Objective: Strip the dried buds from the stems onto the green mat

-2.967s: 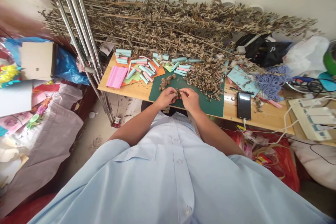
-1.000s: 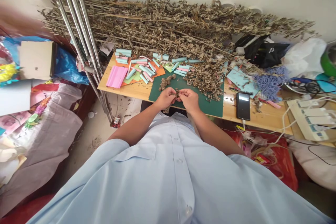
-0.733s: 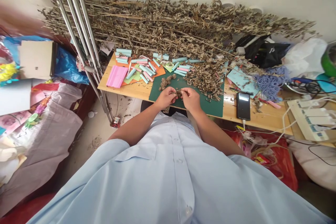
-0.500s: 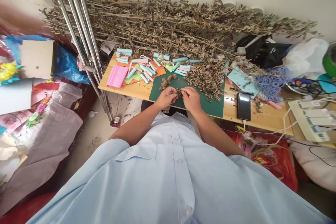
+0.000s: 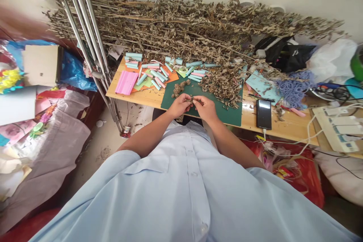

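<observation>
Two bare hands rest low over the table, just beyond the light blue shirt (image 5: 181,196). The left hand (image 5: 179,106) is curled closed and the right hand (image 5: 205,107) is pinched, their fingertips meeting on a small clump of dried leaves (image 5: 193,100) at the centre of the frame. The clump is too small and too covered by fingers for its long axis to be told. It sits just above the near edge of a green cutting mat (image 5: 224,117), which carries a small heap of crumbled leaves (image 5: 179,89) to the left and a larger heap of dried leaves (image 5: 222,87) to the right.

Left of the mat, light blue paper tubes (image 5: 157,76) lie scattered at mixed angles over orange paper (image 5: 171,77), beside a pink paper stack (image 5: 126,82). To the right, a black smartphone (image 5: 264,114) lies lengthwise on the wooden table (image 5: 283,124).

At lower right, a red plastic bag (image 5: 300,177) holds tangled odds and ends. Along the far edge, long dried stems (image 5: 184,22) run left to right, with metal crutches (image 5: 82,34) leaning across at upper left. A black bag (image 5: 289,55) sits at upper right.
</observation>
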Demonstrator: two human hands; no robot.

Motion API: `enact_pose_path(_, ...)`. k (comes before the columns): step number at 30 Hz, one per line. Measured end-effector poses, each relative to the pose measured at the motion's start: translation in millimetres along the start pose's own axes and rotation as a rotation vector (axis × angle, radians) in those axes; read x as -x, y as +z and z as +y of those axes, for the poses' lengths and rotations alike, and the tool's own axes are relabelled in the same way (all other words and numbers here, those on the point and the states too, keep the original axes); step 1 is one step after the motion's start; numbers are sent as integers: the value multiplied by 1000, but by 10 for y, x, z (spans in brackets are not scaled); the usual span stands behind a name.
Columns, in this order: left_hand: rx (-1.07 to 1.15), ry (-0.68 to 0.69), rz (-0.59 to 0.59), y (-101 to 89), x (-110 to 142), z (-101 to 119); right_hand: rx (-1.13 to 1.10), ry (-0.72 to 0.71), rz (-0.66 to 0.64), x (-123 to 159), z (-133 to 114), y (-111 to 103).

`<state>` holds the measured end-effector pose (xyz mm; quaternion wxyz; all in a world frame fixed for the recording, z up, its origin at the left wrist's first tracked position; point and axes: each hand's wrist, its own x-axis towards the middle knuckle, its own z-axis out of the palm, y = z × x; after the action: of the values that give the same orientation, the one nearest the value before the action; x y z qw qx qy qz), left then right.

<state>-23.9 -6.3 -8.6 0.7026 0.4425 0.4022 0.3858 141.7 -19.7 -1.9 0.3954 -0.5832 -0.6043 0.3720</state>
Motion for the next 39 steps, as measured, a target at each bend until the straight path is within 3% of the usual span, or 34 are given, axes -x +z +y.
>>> enact_pose_path(6,-99,80,-6,-10,-18,-76,-86,-18,-21,14,22,73)
enact_pose_path(11,-144,27,23,11,20,6,-76,-24,46,25,-1,65)
enact_pose_path(19,37,-14,40,30,12,57,-40,-58,113,43,-53,38)
enact_pose_path(28,66,-54,101,61,25,85,-76,-5,59,45,-75,6)
enact_pose_path(39,47,-51,122,104,46,108,230,-133,-21,62,-90,-62)
